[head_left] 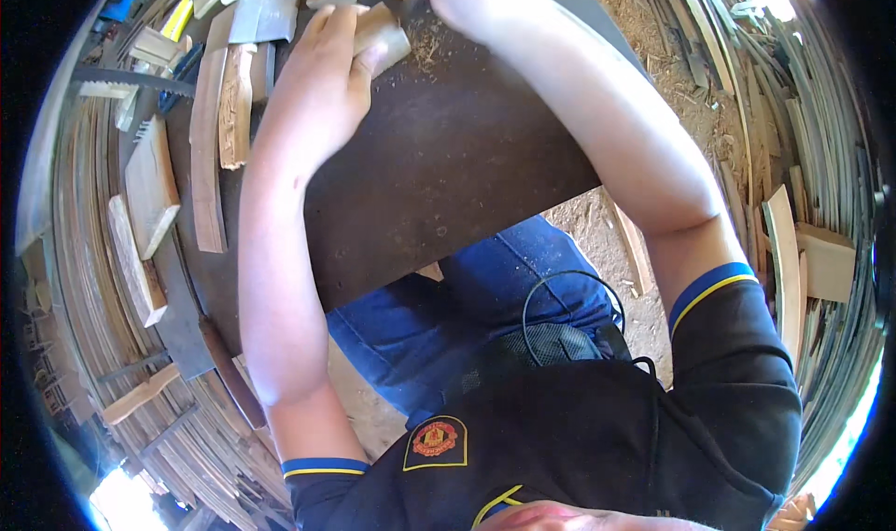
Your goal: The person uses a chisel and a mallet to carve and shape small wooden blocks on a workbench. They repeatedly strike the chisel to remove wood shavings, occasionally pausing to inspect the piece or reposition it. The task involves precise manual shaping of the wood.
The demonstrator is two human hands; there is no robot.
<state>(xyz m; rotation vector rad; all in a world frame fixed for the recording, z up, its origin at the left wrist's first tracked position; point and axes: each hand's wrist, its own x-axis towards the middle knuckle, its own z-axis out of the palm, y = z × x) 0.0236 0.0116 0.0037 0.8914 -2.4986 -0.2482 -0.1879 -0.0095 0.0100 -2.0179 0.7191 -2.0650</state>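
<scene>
Head view: the left hand (322, 60) is closed around a short wooden block (385, 41) at the far side of the dark worktop (448, 176), thumb on the near side, fingers curled over the far side. The right hand (474, 6) is to the right of the block, overexposed and cut by the frame edge; its opening, and anything in it, cannot be told. Wood shavings (427, 50) lie just right of the block. To the left are a long wooden strip (209, 167) and a notched board (154, 181).

Assessment: the block should be pressed firmly to the worktop, the left thumb and fingertips kept well behind any cutting edge, and loose shavings swept aside so that it sits flat.
</scene>
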